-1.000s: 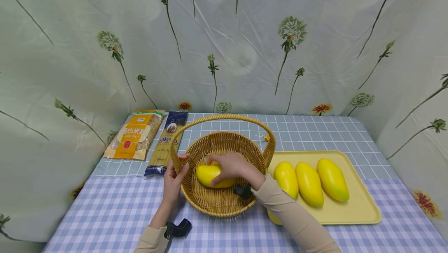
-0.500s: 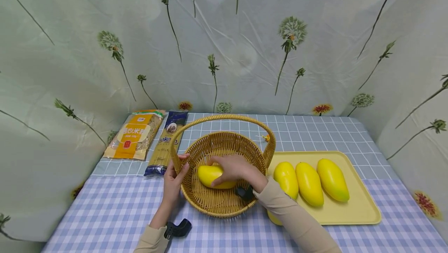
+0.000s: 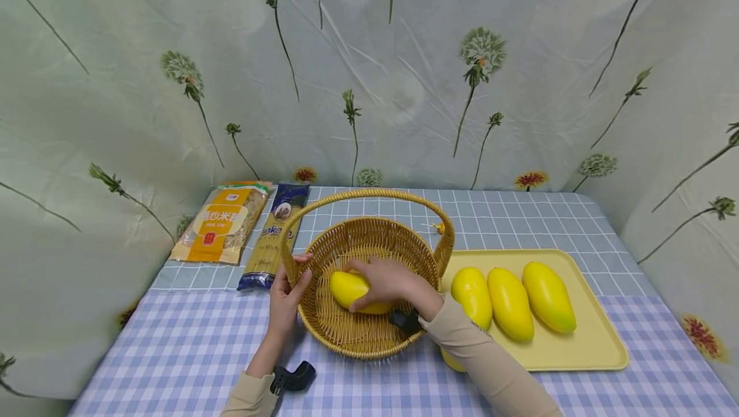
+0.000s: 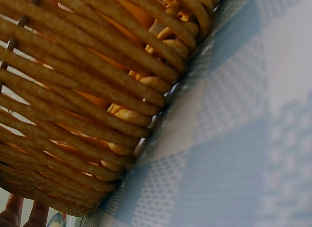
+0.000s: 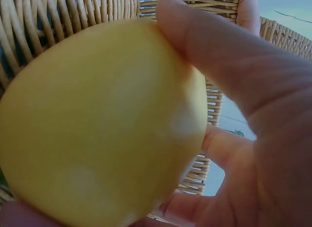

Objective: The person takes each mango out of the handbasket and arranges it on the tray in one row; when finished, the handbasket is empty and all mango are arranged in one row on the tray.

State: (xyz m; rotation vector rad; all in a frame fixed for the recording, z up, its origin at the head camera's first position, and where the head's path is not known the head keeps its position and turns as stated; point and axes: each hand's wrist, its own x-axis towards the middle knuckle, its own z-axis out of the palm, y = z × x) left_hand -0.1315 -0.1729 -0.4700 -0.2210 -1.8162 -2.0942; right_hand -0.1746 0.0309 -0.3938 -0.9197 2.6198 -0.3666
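Note:
A yellow mango [image 3: 345, 287] lies in the round wicker basket [image 3: 360, 339], near the middle of its floor. My right hand [image 3: 389, 281] reaches in from the right and holds this mango between thumb and fingers. In the right wrist view the mango [image 5: 97, 119] fills much of the picture, with the thumb along its upper right side and fingers at its lower side. At the basket's left side, my left hand [image 3: 284, 301] grips the rim by the foot of the arched handle. The left wrist view mostly shows the outer weave [image 4: 87, 75], with fingertips at the bottom left corner.
Right of the basket, a yellow tray [image 3: 594, 346] bears three mangoes [image 3: 510, 305], partly behind my right sleeve [image 3: 485, 353]. Back left lie an orange-and-clear food packet [image 3: 219, 224] and a blue-and-gold packet [image 3: 274, 237]. The basket's tall handle [image 3: 369, 193] arches above it.
My right hand and the mango have shifted slightly to the right inside the basket. The left hand and the basket have stayed in place.

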